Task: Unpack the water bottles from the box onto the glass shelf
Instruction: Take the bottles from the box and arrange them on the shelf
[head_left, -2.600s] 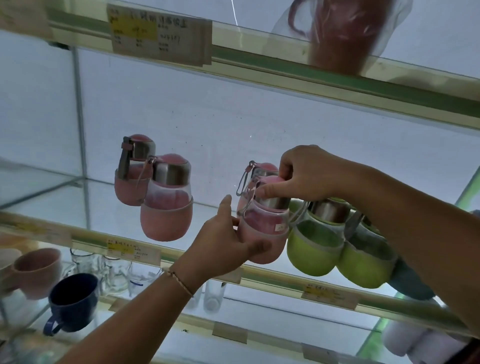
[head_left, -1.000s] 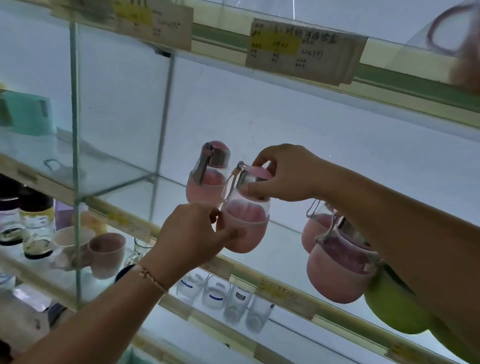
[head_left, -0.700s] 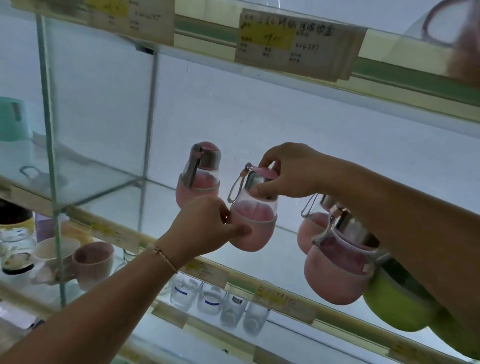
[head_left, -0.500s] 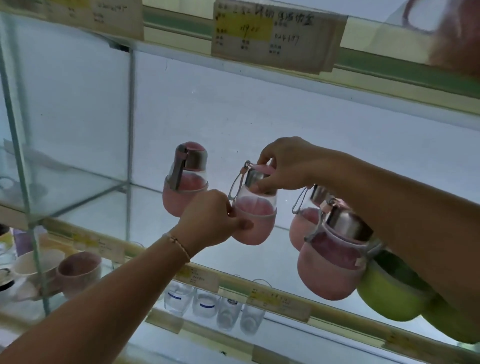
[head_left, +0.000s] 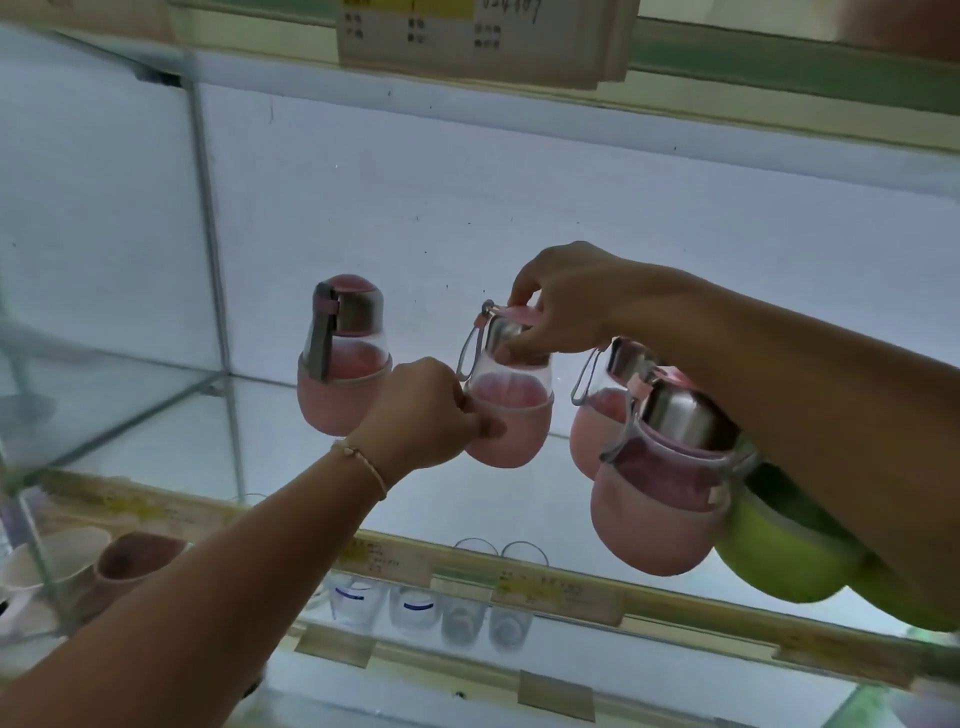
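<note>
A small pink water bottle (head_left: 511, 415) with a steel cap stands on the glass shelf (head_left: 291, 452), held by both hands. My left hand (head_left: 421, 415) grips its pink lower body from the left. My right hand (head_left: 561, 301) pinches its cap from above. Another pink bottle (head_left: 340, 364) stands to the left, apart from my hands. Two more pink bottles (head_left: 660, 499) stand to the right, partly under my right forearm, with green bottles (head_left: 779, 556) beyond them. The box is not in view.
A glass divider with a metal post (head_left: 215, 291) bounds the shelf on the left. On the shelf below stand clear glasses (head_left: 410, 608) and, at left, mugs (head_left: 135, 561). Price labels (head_left: 556, 592) line the shelf front. An upper shelf edge (head_left: 675, 57) runs overhead.
My view has moved closer and tilted up. Both hands keep hold of the same pink bottle, which has shifted slightly right, near the left pink bottle.
</note>
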